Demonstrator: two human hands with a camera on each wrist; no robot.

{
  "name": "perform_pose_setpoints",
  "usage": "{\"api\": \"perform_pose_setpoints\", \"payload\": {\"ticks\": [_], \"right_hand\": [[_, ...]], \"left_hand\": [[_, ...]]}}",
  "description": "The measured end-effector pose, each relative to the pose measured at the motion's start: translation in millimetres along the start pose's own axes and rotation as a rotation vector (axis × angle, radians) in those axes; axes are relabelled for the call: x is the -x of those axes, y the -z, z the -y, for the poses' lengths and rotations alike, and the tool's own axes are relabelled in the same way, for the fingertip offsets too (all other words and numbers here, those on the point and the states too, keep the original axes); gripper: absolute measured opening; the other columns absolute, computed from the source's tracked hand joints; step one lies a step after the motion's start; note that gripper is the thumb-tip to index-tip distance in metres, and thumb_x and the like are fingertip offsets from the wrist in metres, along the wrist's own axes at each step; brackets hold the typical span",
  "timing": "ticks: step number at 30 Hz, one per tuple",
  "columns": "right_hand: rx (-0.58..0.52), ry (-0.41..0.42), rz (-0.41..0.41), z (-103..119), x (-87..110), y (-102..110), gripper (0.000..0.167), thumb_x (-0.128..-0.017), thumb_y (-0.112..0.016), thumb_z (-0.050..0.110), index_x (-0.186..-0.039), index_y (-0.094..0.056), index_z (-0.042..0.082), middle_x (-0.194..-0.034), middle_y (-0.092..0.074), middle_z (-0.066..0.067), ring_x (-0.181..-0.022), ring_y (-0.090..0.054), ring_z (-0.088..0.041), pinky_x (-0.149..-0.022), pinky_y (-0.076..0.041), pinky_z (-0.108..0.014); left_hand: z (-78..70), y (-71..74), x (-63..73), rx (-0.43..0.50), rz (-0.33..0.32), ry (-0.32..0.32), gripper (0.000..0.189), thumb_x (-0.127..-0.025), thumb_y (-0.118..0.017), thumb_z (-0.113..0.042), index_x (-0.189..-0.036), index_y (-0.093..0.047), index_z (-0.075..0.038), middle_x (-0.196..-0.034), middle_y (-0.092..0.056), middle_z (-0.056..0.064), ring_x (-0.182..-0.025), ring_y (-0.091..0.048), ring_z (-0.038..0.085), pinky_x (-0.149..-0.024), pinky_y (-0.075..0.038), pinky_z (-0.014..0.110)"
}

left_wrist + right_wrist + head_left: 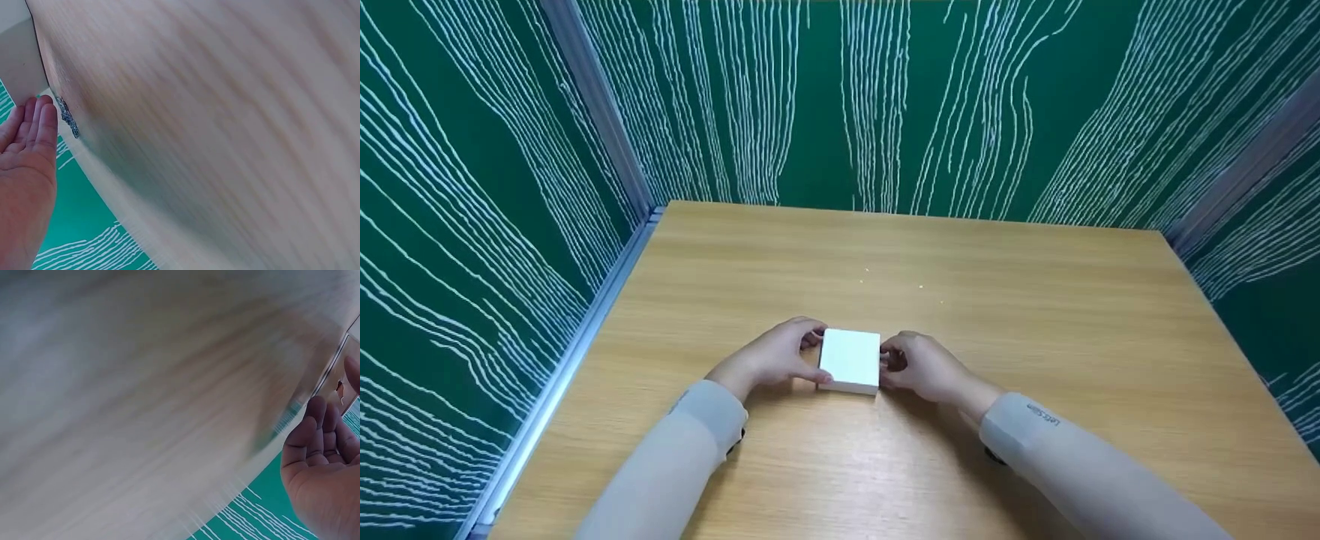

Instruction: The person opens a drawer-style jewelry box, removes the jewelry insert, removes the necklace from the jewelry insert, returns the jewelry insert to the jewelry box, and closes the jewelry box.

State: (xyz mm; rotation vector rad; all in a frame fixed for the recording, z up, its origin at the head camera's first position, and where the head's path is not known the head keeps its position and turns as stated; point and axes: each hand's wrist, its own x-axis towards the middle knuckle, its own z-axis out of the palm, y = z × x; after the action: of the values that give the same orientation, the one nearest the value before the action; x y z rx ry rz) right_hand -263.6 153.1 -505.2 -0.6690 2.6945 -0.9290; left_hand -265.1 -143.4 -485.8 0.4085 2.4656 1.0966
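A square white box point(850, 358) lies flat on the wooden table in the head view, between both hands. My left hand point(777, 351) grips its left side, thumb at the near corner and fingers toward the far corner. On the opposite side, my right hand point(924, 366) holds the right edge with bent fingers. The left wrist view has the left palm and fingers point(40, 126) against the pale box wall point(25, 67). Curled fingers of the right hand show beside the box's glossy side point(332, 377) in the right wrist view, where a small dark torn-looking mark appears.
The wooden table point(1005, 300) has a few tiny light specks point(920, 286) beyond the box. Green panels point(817, 112) with white wavy lines stand behind and at both sides. A pale metal rail point(562, 352) runs along the left table edge.
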Motion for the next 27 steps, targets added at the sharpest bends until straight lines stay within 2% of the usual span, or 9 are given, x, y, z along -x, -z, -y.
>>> {"api": "perform_pose_setpoints", "payload": {"ticks": [3, 6, 9, 12, 20, 27], "right_hand": [[-0.043, -0.035, -0.005, 0.0, 1.4, 0.7, 0.03, -0.103, -0.081, 0.017, -0.13, -0.076, 0.004, -0.109, -0.07, -0.006, -0.097, -0.064, -0.018, -0.092, -0.058, -0.037], [-0.1, -0.075, -0.013, 0.5, 1.6, 1.1, 0.057, -0.102, -0.082, 0.027, -0.15, -0.065, 0.001, -0.125, -0.067, -0.011, -0.109, -0.067, -0.025, -0.103, -0.06, -0.048], [-0.078, -0.088, 0.01, 1.6, 0.2, 0.1, 0.091, -0.094, -0.091, 0.044, -0.165, -0.052, 0.002, -0.14, -0.063, -0.014, -0.123, -0.066, -0.029, -0.116, -0.058, -0.055], [-0.014, -0.085, 0.043, 3.1, -1.9, -0.4, 0.11, -0.085, -0.099, 0.054, -0.169, -0.049, 0.004, -0.146, -0.061, -0.014, -0.125, -0.065, -0.03, -0.121, -0.056, -0.056], [0.061, -0.062, 0.056, 4.2, -5.6, 9.1, 0.111, -0.082, -0.102, 0.052, -0.167, -0.051, 0.001, -0.145, -0.062, -0.014, -0.122, -0.066, -0.03, -0.119, -0.058, -0.055], [0.072, -0.06, 0.086, -8.7, -7.4, 16.7, 0.112, -0.083, -0.101, 0.051, -0.169, -0.049, 0.002, -0.147, -0.063, -0.017, -0.124, -0.067, -0.031, -0.12, -0.057, -0.055]], "left_hand": [[0.1, -0.3, -0.7, -0.003, 0.002, 0.003, 0.097, -0.088, -0.1, -0.034, -0.168, -0.051, -0.008, -0.161, -0.061, 0.01, -0.154, -0.054, 0.032, -0.138, -0.039, 0.05], [0.1, -0.1, -2.3, -0.015, 0.001, -0.007, 0.096, -0.088, -0.1, -0.035, -0.166, -0.052, -0.007, -0.16, -0.061, 0.01, -0.153, -0.055, 0.033, -0.137, -0.04, 0.05], [0.2, 0.2, -3.8, -0.021, -0.001, -0.017, 0.094, -0.089, -0.1, -0.034, -0.165, -0.053, -0.007, -0.16, -0.062, 0.01, -0.152, -0.056, 0.033, -0.137, -0.041, 0.051], [-0.7, 0.7, -4.5, -0.037, 0.003, -0.018, 0.094, -0.089, -0.1, -0.034, -0.165, -0.053, -0.007, -0.161, -0.062, 0.01, -0.153, -0.057, 0.033, -0.137, -0.04, 0.05], [-7.5, 0.4, -9.8, -0.086, 0.002, -0.03, 0.098, -0.09, -0.099, -0.038, -0.168, -0.05, -0.006, -0.167, -0.057, 0.011, -0.158, -0.054, 0.034, -0.14, -0.036, 0.052], [-10.8, -6.7, -20.9, -0.139, 0.006, -0.023, 0.097, -0.092, -0.097, -0.042, -0.169, -0.049, -0.008, -0.17, -0.055, 0.011, -0.16, -0.052, 0.033, -0.14, -0.036, 0.051]]}}
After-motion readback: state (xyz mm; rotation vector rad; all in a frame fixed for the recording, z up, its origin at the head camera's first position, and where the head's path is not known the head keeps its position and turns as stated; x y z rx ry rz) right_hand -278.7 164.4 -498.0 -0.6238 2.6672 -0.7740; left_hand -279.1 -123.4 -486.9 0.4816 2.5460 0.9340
